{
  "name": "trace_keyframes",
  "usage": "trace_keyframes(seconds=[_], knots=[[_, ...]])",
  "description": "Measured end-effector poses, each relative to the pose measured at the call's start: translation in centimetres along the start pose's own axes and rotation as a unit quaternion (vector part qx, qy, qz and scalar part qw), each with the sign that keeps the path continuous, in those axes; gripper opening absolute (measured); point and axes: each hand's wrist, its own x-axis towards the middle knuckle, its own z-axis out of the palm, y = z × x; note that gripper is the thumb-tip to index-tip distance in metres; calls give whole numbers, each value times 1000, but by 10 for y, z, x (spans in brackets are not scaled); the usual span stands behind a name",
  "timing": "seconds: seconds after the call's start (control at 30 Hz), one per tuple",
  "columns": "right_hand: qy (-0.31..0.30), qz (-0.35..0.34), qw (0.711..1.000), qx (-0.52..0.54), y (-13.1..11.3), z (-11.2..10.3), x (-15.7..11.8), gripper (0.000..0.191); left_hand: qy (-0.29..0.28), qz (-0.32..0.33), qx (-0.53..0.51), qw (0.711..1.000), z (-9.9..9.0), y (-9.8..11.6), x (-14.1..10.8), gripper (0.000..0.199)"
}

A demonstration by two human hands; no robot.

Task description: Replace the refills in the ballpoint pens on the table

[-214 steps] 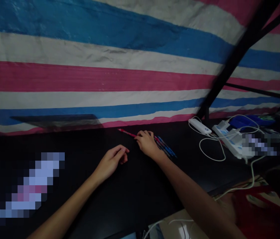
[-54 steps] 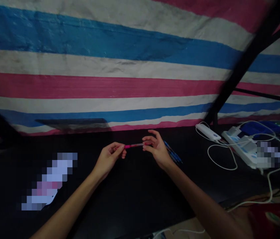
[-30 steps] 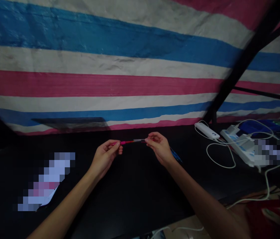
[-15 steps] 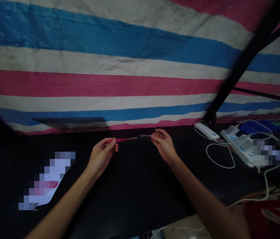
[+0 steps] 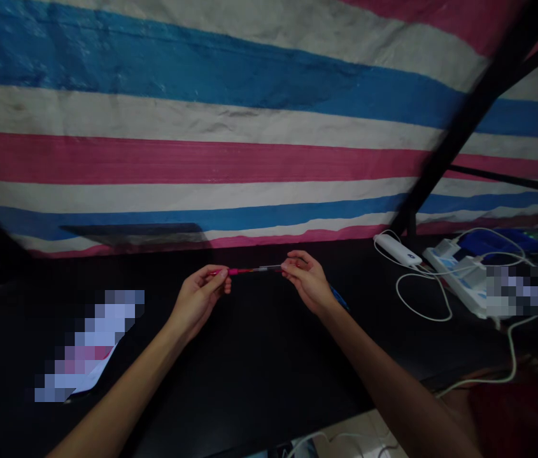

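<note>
In the head view, my left hand (image 5: 202, 294) pinches a slim pink-red pen-like stick (image 5: 233, 271) between thumb and fingertips, its thin end pointing right. My right hand (image 5: 307, 280) grips a narrow, clear tube-like piece (image 5: 271, 268) by its right end. The two pieces lie in one line, level above the black table, and their ends meet or overlap between my hands. Dim light and small size keep me from telling how far one is inside the other. Something thin and blue (image 5: 339, 297) shows just behind my right wrist, partly hidden by it.
A phone-like device (image 5: 98, 372) with a blurred screen lies left on the black table (image 5: 249, 375). At right are a white power strip (image 5: 460, 280), a white oblong device (image 5: 397, 249), looping white cables (image 5: 424, 318) and a blue object (image 5: 502, 243). A striped sheet (image 5: 249, 162) hangs behind.
My right hand has moved left, bringing the clear piece against the stick's thin end and closing the gap. My left hand has shifted slightly right. The blue thing by my right wrist has come into view.
</note>
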Motion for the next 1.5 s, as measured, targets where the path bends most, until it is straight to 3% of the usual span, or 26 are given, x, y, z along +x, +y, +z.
trace_keyframes(seconds=[0.2, 0.5, 0.7, 0.9, 0.97, 1.1, 1.2, 1.33, 1.4, 1.5], knots=[[-30, 8, 998, -46, 8, 10, -7, 29, -49, -9, 52, 997, 3, -10, -5, 18], [-10, 25, 978, -206, 10, 8, -7, 27, -51, 46, 187, 980, 9, -4, -9, 21], [-43, 57, 969, -238, -5, 8, -7, 45, -56, 44, 189, 979, 15, 0, -13, 22], [-165, 42, 962, -212, -15, 4, -10, 29, -31, 58, 163, 984, 11, 1, -10, 22], [-156, 63, 957, -236, -13, 4, -10, 27, -35, 53, 158, 985, 11, 1, -10, 22], [-113, 113, 947, -278, -9, 4, -8, 51, -46, 45, 159, 985, 13, 1, -12, 21], [-128, 85, 953, -260, -14, 1, -7, 33, -40, 50, 163, 985, 13, 1, -11, 22], [-166, 42, 959, -226, -19, -4, -6, 34, -33, 56, 164, 984, 12, -2, -10, 20], [-165, 67, 956, -233, -18, -5, -6, 23, -39, 54, 161, 985, 11, -3, -9, 19], [-156, 129, 944, -260, -15, -4, -6, 42, -42, 53, 157, 985, 9, -4, -9, 19]])
